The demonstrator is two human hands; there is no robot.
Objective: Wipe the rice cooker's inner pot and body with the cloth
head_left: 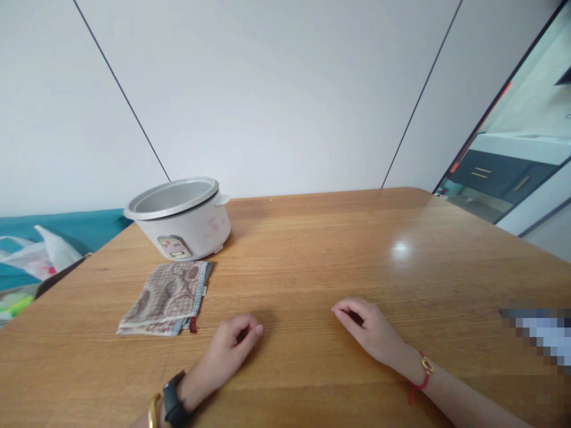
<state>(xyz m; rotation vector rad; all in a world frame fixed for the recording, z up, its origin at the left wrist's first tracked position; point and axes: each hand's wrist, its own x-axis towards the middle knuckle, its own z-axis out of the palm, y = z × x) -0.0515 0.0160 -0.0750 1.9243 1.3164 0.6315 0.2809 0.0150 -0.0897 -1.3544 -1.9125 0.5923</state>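
My left hand (235, 345) rests on the wooden table (294, 261), its fingers curled in and the thumb near the index finger. Nothing shows in it. To the right, my right hand (368, 327) also lies on the wood, loosely closed, thumb against fingertip, with no object in it. Nearest to my left hand is a folded brown patterned cloth (167, 297) with a blue checked edge. Behind the cloth stands a white rice cooker (194, 232) without a lid, its grey inner pot (173, 199) in place. Neither hand touches the cloth or the cooker.
A pale panelled wall (285, 95) borders the table's far side. At the left edge, a white plastic bag (49, 255) lies on a teal surface (98, 229). A blurred-out object (542, 333) is at the right. Dark cabinets (499, 172) show through an opening.
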